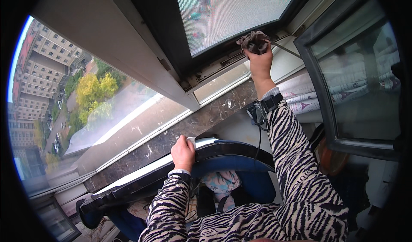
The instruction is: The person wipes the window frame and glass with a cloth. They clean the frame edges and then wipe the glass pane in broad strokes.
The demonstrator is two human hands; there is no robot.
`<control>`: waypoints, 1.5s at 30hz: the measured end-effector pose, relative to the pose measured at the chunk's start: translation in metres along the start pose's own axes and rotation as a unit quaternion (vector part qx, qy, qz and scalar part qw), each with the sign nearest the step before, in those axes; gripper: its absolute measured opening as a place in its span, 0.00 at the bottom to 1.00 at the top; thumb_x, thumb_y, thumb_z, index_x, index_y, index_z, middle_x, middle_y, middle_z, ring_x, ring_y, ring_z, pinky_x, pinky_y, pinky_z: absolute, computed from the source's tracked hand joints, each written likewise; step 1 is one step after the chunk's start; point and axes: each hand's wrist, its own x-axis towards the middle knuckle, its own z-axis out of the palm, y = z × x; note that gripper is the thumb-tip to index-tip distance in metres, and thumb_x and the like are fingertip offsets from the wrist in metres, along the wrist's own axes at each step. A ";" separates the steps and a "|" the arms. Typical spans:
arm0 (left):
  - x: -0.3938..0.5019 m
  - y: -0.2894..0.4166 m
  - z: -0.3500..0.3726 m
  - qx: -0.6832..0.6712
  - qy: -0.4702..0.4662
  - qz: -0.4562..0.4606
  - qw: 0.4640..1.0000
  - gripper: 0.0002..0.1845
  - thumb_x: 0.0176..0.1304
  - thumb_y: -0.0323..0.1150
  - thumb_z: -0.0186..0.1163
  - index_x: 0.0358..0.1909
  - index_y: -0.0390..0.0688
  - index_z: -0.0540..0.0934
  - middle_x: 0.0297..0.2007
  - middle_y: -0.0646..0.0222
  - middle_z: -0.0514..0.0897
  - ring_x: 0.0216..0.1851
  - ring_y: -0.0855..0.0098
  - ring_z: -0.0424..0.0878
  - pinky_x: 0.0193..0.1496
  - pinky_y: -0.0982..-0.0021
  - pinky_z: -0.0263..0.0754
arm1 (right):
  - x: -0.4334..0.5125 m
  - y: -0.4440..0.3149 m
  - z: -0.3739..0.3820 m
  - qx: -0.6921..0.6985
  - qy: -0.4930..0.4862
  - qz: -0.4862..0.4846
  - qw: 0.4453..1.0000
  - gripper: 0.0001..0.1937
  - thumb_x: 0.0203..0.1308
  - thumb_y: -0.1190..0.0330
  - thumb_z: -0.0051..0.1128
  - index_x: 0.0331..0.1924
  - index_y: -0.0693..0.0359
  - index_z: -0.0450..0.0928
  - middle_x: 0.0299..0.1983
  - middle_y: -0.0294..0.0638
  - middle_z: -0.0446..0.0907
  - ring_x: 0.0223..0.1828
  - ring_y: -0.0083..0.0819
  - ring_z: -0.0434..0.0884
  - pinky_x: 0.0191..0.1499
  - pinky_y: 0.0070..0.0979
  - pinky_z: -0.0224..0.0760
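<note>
In my right hand (260, 62) is a bunched brown cloth (256, 42), pressed to the lower rail of the black-framed insect screen (193, 58). Beneath the screen runs a dirty window track (222, 63). My left hand (182, 154) is closed at the edge of a curved black rim (231, 152) with blue below it. A small white piece (191, 142) pokes out by its fingers; whether it is paper or cloth I cannot tell. Along the window lies a brown marble-patterned sill (212, 113).
An open dark-framed window sash (325, 94) stands on the right, with a printed curtain (302, 102) behind it. A thick white window post (145, 62) rises on the left. A black cable (260, 142) hangs from my right wrist. Patterned fabric (222, 184) lies below the rim.
</note>
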 end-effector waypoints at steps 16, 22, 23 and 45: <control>0.000 0.012 -0.008 0.000 0.004 0.009 1.000 0.08 0.69 0.36 0.57 0.36 0.42 0.76 0.33 0.51 0.85 0.35 0.43 0.84 0.40 0.45 0.76 | -0.034 -0.012 0.068 -0.343 -0.041 -0.246 0.906 0.16 0.48 0.76 0.70 0.42 0.54 0.78 0.40 0.39 0.83 0.49 0.45 0.79 0.55 0.38 0.67; 0.001 0.014 -0.008 -0.003 0.007 0.007 1.000 0.08 0.69 0.36 0.57 0.36 0.42 0.77 0.33 0.51 0.85 0.35 0.43 0.84 0.41 0.45 0.77 | -0.054 -0.027 0.092 -0.285 -0.138 -0.301 0.900 0.15 0.47 0.77 0.70 0.40 0.54 0.82 0.39 0.35 0.84 0.47 0.37 0.81 0.52 0.34 0.67; 0.001 0.014 -0.008 -0.003 0.015 0.015 1.000 0.08 0.69 0.36 0.57 0.36 0.42 0.77 0.33 0.51 0.85 0.35 0.43 0.84 0.41 0.45 0.77 | -0.055 -0.028 0.091 -0.285 -0.143 -0.284 0.904 0.16 0.45 0.78 0.70 0.40 0.54 0.82 0.40 0.34 0.83 0.47 0.37 0.81 0.52 0.34 0.66; -0.001 0.003 -0.005 -0.010 0.001 0.009 1.000 0.08 0.69 0.36 0.57 0.37 0.42 0.76 0.33 0.52 0.85 0.35 0.43 0.83 0.40 0.45 0.76 | -0.035 -0.021 0.024 -0.497 -0.179 -0.208 0.823 0.15 0.47 0.77 0.62 0.41 0.57 0.75 0.36 0.41 0.83 0.44 0.45 0.80 0.51 0.41 0.66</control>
